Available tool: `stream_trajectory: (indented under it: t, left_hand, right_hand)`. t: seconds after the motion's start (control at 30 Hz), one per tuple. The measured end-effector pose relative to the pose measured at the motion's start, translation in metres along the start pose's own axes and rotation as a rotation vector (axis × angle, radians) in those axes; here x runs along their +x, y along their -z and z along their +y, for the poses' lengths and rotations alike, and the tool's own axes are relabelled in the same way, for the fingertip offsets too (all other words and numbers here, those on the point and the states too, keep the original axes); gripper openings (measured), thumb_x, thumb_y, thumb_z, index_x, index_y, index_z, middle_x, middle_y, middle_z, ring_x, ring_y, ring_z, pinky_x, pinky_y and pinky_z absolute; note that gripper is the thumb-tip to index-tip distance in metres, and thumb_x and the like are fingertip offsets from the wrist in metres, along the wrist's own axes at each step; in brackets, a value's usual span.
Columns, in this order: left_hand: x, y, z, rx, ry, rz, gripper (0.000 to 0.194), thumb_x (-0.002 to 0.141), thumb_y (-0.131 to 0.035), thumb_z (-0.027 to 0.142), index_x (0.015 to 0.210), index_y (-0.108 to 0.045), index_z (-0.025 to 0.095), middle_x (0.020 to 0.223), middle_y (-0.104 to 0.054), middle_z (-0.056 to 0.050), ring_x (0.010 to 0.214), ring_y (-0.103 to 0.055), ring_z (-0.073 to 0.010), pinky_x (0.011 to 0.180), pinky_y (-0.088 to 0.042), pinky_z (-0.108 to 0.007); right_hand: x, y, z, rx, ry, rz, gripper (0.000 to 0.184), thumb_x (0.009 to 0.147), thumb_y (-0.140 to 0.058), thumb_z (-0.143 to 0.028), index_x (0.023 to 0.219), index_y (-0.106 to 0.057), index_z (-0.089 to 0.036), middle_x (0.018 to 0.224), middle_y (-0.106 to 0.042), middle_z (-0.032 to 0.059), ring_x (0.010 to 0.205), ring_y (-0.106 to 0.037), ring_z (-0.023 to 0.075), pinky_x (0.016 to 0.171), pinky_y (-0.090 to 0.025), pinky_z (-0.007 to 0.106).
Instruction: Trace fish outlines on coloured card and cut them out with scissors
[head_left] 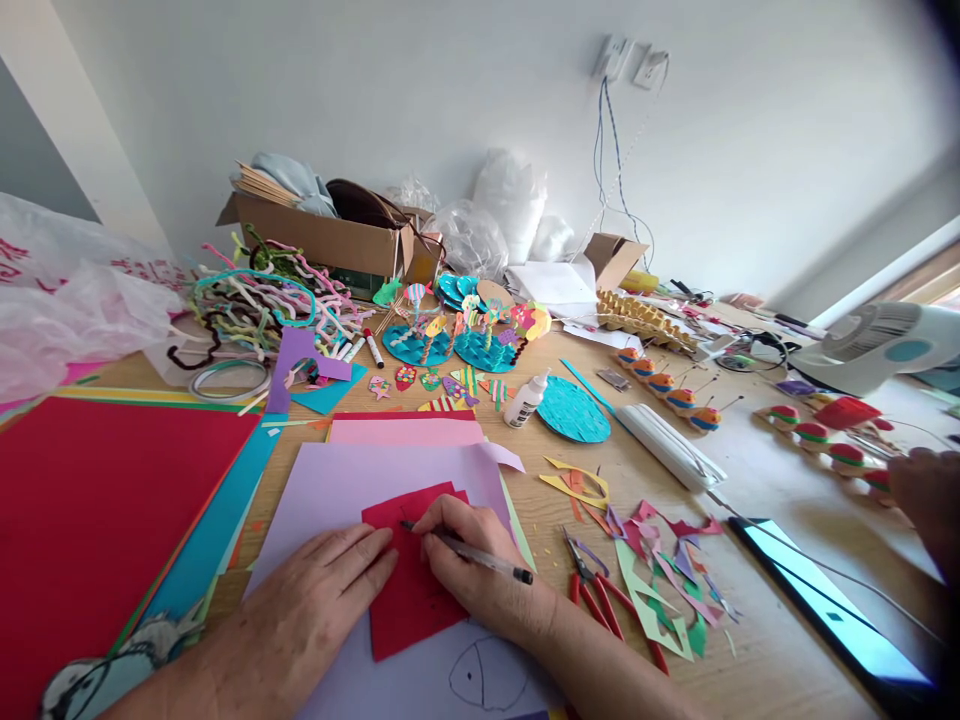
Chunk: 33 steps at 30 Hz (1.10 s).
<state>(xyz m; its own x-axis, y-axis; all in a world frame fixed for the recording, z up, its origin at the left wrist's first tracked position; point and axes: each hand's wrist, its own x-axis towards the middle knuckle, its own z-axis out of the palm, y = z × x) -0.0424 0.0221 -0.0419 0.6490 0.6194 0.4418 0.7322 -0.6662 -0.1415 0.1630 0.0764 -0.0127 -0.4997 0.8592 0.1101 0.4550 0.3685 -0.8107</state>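
Note:
My right hand [476, 565] is closed around a pen [469, 552], whose tip rests on a small red paper piece [409, 600]. My left hand [315, 600] lies flat with fingers stretched, pressing the left edge of that red piece. The red piece sits on a lilac sheet [360, 480] that bears a pencilled fish outline [484, 675] near the front edge. Red-handled scissors [600, 590] lie just right of my right wrist.
Large red and teal sheets [97, 510] cover the left. Paper scraps [667, 570], a glue bottle [525, 400], a teal disc [574, 410], paper fish crafts [465, 340], pipe cleaners [255, 300], boxes [322, 240] and a phone [832, 600] lie around. Another person's hand [926, 495] is at the right edge.

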Motion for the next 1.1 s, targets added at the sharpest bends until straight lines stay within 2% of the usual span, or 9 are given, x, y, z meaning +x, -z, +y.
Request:
stream_trajectory:
  t: [0.47, 1.1]
  left_hand:
    - [0.0046, 0.0051, -0.0008, 0.035, -0.016, 0.021, 0.049, 0.079, -0.031, -0.002, 0.116, -0.056, 0.018, 0.110, -0.069, 0.000, 0.098, -0.062, -0.0151, 0.082, -0.053, -0.026]
    - [0.0039, 0.0059, -0.0003, 0.018, -0.019, 0.009, 0.050, 0.078, -0.032, -0.003, 0.118, -0.056, 0.016, 0.113, -0.068, -0.002, 0.103, -0.059, -0.0156, 0.086, -0.051, -0.027]
  right_hand:
    - [0.0004, 0.0018, -0.0013, -0.031, -0.014, -0.007, 0.018, 0.072, -0.048, -0.008, 0.078, -0.060, -0.019, 0.060, -0.056, -0.0034, 0.054, -0.049, 0.0109, 0.054, -0.039, 0.021]
    - [0.0003, 0.0025, -0.0022, -0.031, -0.013, -0.030, 0.018, 0.072, -0.047, -0.009, 0.079, -0.060, -0.019, 0.061, -0.057, -0.0024, 0.056, -0.050, 0.0117, 0.055, -0.040, 0.021]
